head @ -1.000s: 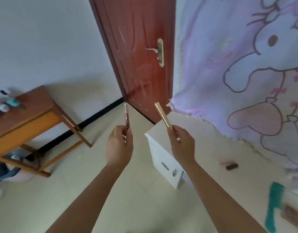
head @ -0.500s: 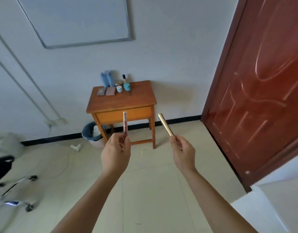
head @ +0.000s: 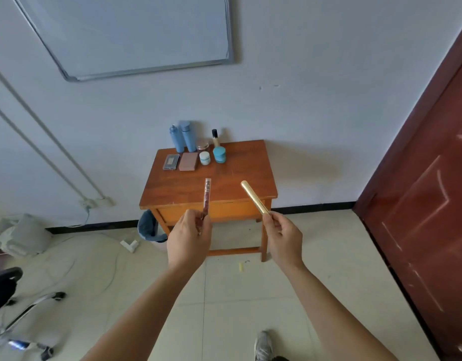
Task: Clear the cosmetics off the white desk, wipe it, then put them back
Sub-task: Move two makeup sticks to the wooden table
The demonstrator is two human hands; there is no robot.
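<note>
Holding one slim cosmetic in each hand, you are facing the wooden table (head: 188,188) with both arms stretched out in front of you. Your left hand (head: 189,239) is pinching a thin reddish tube (head: 206,198) by its lower end, keeping it nearly upright before the table's front edge. Your right hand (head: 284,239) is gripping a gold tube (head: 254,196) at its base, and it is tilting up and to the left, also in front of the table's front edge. The two tubes are staying apart, not touching. At the back of the table, against the wall, two blue bottles (head: 183,138) are standing side by side, with a grey compact (head: 171,162) and a pink compact (head: 188,161) lying just in front of them. Beside those, a white jar (head: 204,158), a teal jar (head: 219,154) and a small dark-capped bottle (head: 215,138) are sitting. Left of the table, a bin (head: 149,226) is resting on the floor.
</note>
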